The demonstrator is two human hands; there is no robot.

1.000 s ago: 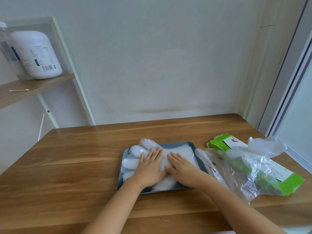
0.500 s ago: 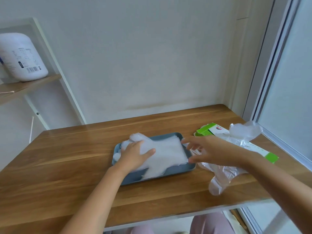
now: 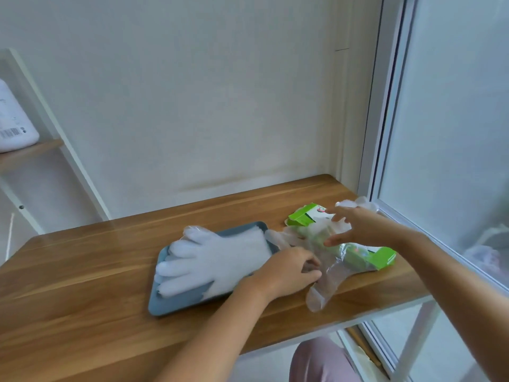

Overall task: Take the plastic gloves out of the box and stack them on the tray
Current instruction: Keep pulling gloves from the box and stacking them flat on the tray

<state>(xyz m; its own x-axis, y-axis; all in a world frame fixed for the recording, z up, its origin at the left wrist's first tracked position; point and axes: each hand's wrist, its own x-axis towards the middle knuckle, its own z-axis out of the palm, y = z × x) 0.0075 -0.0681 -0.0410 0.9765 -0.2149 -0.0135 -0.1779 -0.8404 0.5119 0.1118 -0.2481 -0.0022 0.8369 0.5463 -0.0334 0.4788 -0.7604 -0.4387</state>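
A blue-grey tray (image 3: pixel 176 304) sits mid-table with a flat stack of clear plastic gloves (image 3: pixel 217 257) on it, fingers pointing left. Right of it lies the green and white glove box (image 3: pixel 384 256), partly covered by loose crumpled gloves (image 3: pixel 327 277) that trail toward the table's front edge. My left hand (image 3: pixel 286 271) is at the tray's right end, with thumb and fingers curled on the edge of a loose glove. Over the box hovers my right hand (image 3: pixel 355 227), fingers spread and touching the plastic there.
The wooden table (image 3: pixel 82 285) ends just right of the box, beside a window frame (image 3: pixel 385 161). A white bottle (image 3: pixel 13 125) stands on a shelf at the far left. My knee (image 3: pixel 319 359) shows below the table's front edge.
My left hand left the stack and slid right to the loose glove. My right hand reached farther right over the box. The view turned to the right.
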